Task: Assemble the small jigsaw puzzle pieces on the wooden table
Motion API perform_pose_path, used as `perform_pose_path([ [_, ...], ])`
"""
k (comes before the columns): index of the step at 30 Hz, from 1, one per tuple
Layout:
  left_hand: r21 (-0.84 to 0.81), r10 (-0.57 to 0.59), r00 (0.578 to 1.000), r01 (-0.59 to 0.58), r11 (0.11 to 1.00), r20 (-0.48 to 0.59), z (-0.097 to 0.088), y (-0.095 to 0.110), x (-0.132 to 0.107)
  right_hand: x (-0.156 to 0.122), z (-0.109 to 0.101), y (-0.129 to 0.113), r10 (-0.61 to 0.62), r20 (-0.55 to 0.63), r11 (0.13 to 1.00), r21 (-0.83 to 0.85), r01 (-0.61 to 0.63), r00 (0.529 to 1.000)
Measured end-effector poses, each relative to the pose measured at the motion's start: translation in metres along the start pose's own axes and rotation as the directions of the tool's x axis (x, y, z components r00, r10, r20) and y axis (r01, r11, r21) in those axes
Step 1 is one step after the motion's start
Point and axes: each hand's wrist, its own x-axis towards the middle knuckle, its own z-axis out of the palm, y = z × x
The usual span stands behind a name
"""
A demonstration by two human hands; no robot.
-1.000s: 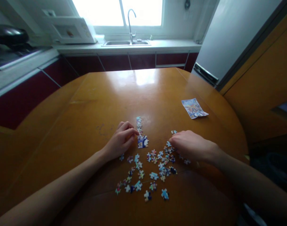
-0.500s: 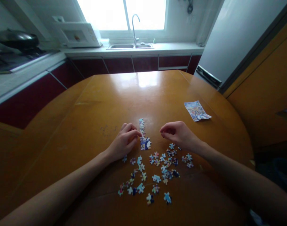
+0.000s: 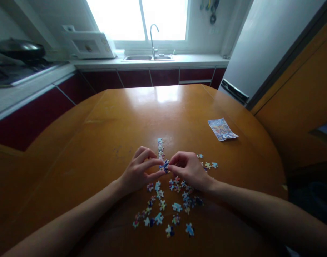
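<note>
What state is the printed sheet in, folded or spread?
Spread: the printed sheet lies picture side up on the table, its whole outline uncovered.

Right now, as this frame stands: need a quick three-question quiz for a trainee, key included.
1. True or false: the loose puzzle pieces lie nearer the camera than the printed sheet.
2. Multiple choice: the left hand and right hand are both at
A) the sink
B) the near end of the joined puzzle strip
C) a corner of the printed sheet
3. Short answer: which hand is closer to the printed sheet?

Key: 1. True. 2. B. 3. The right hand.
</note>
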Motion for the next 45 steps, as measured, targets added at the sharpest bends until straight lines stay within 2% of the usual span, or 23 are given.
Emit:
perform_pose_path([
  [6, -0.018, 0.02, 1.0, -0.02, 1.0, 0.002, 0.0, 0.0, -0.001, 0.001, 0.002, -0.003, 0.023, 0.01, 0.999, 0.028, -0.023, 1.0],
  [11, -0.03, 0.011, 1.0, -0.011, 0.999, 0.003, -0.002, 0.0, 0.0, 0.001, 0.0, -0.003, -0.017, 0.019, 0.998, -0.059, 0.019, 1.0],
  [13, -0.029, 0.018, 1.0, -0.018, 0.999, -0.006, -0.003, 0.0, 0.0, 0.001, -0.002, -0.002, -0.046, 0.032, 0.993, -0.11, 0.049, 0.998],
  [15, -0.027, 0.026, 1.0, -0.026, 0.999, -0.006, -0.003, 0.0, 0.001, 0.001, -0.005, -0.002, -0.128, 0.043, 0.972, -0.191, 0.134, 0.991],
  [20, -0.033, 0.011, 1.0, -0.011, 0.999, 0.008, -0.002, 0.0, 0.001, 0.002, -0.011, -0.003, -0.388, 0.168, 0.829, -0.365, 0.423, 0.906],
  [23, -0.06, -0.004, 0.999, 0.006, 0.998, 0.041, -0.001, -0.001, 0.0, 0.002, -0.014, -0.001, -0.464, 0.265, 0.737, -0.415, 0.534, 0.845],
  [26, -0.079, -0.036, 0.996, 0.042, 0.996, 0.08, -0.002, -0.002, -0.002, 0.002, -0.017, -0.001, -0.5, 0.308, 0.66, -0.469, 0.587, 0.809],
  [34, -0.073, -0.116, 0.99, 0.121, 0.99, 0.076, -0.005, -0.003, -0.001, 0.007, -0.033, -0.01, -0.534, 0.27, 0.548, -0.611, 0.571, 0.801],
  [39, -0.065, -0.142, 0.986, 0.148, 0.987, 0.093, -0.003, -0.003, -0.001, 0.01, -0.035, -0.009, -0.521, 0.291, 0.517, -0.64, 0.568, 0.802],
  [42, -0.06, -0.157, 0.983, 0.163, 0.985, 0.092, -0.003, -0.003, -0.001, 0.016, -0.045, -0.011, -0.489, 0.259, 0.508, -0.692, 0.514, 0.833],
  [45, -0.057, -0.193, 0.977, 0.199, 0.978, 0.087, -0.002, -0.005, -0.002, 0.024, -0.067, -0.018, -0.381, 0.162, 0.509, -0.785, 0.353, 0.91],
])
